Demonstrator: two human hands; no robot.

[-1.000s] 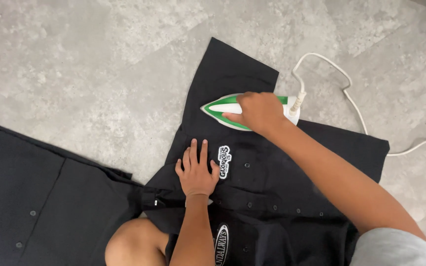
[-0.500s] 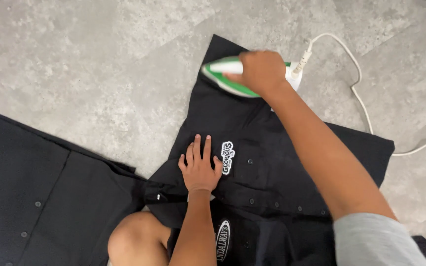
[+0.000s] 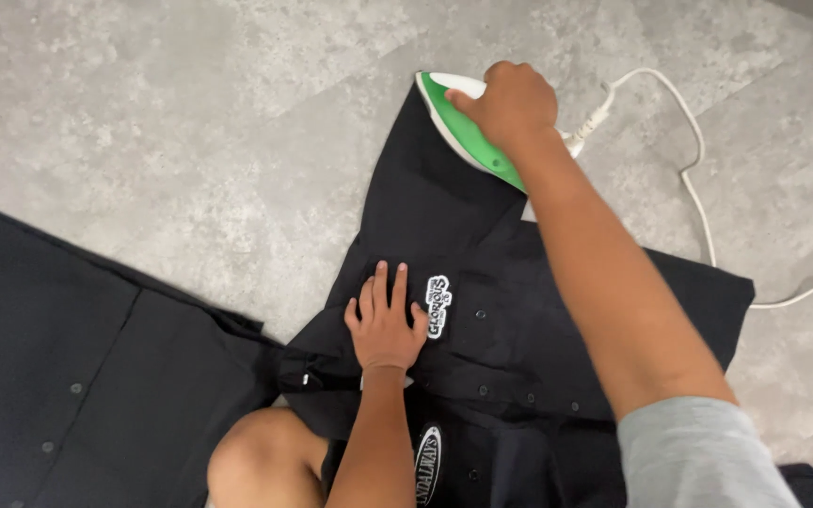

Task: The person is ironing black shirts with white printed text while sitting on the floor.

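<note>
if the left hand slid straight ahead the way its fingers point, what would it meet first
The left hand lies flat on the black shirt, fingers pointing up the sleeve. Straight on it meets only more shirt fabric; the green and white iron sits further along, slightly right, so probably not in line.

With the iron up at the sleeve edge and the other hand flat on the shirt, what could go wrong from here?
1. The green and white iron, gripped by the right hand, sits at the edge of the black button-up shirt; it may slide onto the grey floor.
2. The white power cord loops loosely nearby and could snag.
3. The left hand lies flat on the fabric, so a return stroke might reach its fingers.
</note>
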